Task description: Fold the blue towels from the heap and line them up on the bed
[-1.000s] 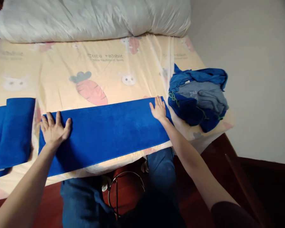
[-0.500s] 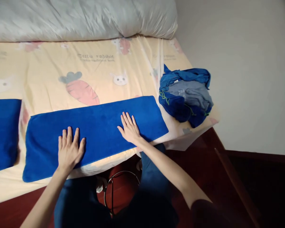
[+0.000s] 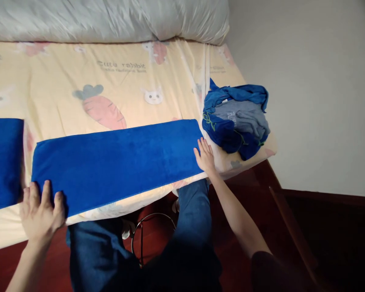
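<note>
A long blue towel (image 3: 118, 162), folded into a strip, lies flat along the front edge of the bed. My left hand (image 3: 42, 213) rests with fingers spread over the towel's near left corner. At the opposite end, my right hand (image 3: 205, 156) lies open on the towel's right edge, fingers pointing away from me. Neither hand grips anything. Part of the left end is hidden beneath my left hand.
Another folded blue cloth (image 3: 3, 162) lies at the left. A heap of blue and grey clothes (image 3: 240, 117) sits on the right corner of the patterned bed sheet (image 3: 170, 81). Behind is a rolled pale quilt (image 3: 109, 20); a wall (image 3: 316, 101) stands right.
My hands have slid apart over the towel, the left one to its left end and the right one to its right edge. The towel stays in place, looking smoother.
</note>
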Demonstrator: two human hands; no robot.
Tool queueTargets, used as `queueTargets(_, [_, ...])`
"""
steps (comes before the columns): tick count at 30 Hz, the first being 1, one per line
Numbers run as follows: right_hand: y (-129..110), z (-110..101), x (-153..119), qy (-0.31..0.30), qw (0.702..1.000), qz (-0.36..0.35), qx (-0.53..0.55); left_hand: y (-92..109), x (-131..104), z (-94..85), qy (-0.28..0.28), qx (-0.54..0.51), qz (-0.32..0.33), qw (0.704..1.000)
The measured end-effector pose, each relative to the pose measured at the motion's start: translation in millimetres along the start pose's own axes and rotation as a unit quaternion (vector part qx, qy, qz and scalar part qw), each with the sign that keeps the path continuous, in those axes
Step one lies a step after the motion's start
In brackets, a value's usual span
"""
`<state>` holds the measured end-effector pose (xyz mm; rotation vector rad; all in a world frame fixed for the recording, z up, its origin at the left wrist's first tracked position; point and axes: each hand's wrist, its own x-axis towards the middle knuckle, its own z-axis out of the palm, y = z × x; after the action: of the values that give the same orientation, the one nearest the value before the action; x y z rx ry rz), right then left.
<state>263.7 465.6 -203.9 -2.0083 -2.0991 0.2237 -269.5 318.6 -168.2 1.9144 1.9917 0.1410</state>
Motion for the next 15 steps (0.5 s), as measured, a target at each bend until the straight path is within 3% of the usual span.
queueTargets(4, [15.7,1.8,-3.6,0.006,1.000,0.010,-0.009,-1.4,5.5,3.2,0.004,-0.004,-0.031,1.000])
queueTargets(8, [14.1,5.1,0.5,0.004,1.000,0.023,-0.013,-18.5,-1.0,8.0,0.161,-0.008,-0.110,0.981])
queueTargets(10, [8.6,-0.3,2.9,-0.013,0.999,0.035,-0.007,-20.9,-7.1,6.1,0.201,-0.010,-0.130,0.971])
queueTargets(13, [-13.7,-17.3,-12.8,-0.024,0.999,0.043,0.005,0.3,-26.5,0.7,0.197,-0.015,-0.127,0.972])
queueTargets(15, [-36.0,-27.7,-49.1,0.000,1.000,0.013,0.016,33.0,-56.1,7.9,0.208,-0.031,-0.109,0.972])
